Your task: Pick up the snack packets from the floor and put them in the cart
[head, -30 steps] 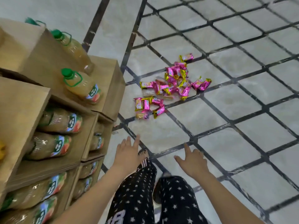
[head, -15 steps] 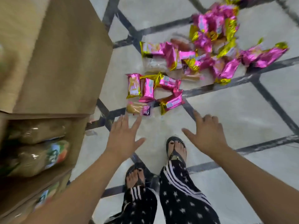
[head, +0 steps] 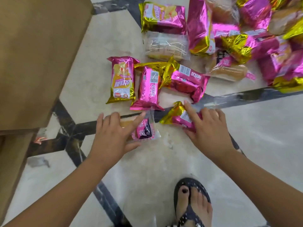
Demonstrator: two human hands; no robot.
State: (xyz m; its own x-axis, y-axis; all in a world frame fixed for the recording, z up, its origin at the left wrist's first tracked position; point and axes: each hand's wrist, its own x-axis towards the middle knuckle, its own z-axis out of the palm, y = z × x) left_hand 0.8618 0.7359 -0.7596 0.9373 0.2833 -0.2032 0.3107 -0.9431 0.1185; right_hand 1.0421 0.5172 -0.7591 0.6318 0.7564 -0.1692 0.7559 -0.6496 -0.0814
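Nearest to you, one foot in a black strap sandal [head: 191, 205] stands on the pale marble floor with dark inlaid bands [head: 147, 164]. Beyond it, both of your bare forearms reach forward and down. Your left grip [head: 113, 135] is released: its fingers lie spread and nearly straight over a clear-wrapped snack packet with a pink label [head: 145, 131], which lies flat on the floor across a dark band. Your right grip [head: 209, 130] is likewise released, fingers spread on a pink-and-gold foil snack packet [head: 176, 116], the forefinger stretched past its far edge; neither packet is lifted. Just beyond, three more pink-and-gold foil packets [head: 150, 88] lie side by side, touching or overlapping. Farther off lie a clear packet showing a pale cake [head: 167, 45] and, behind it, another foil packet [head: 162, 18]. At far right the remaining packets form a loose overlapping heap [head: 254, 38]. A brown board-sided stand [head: 41, 54] fills the left, well apart from both grips.
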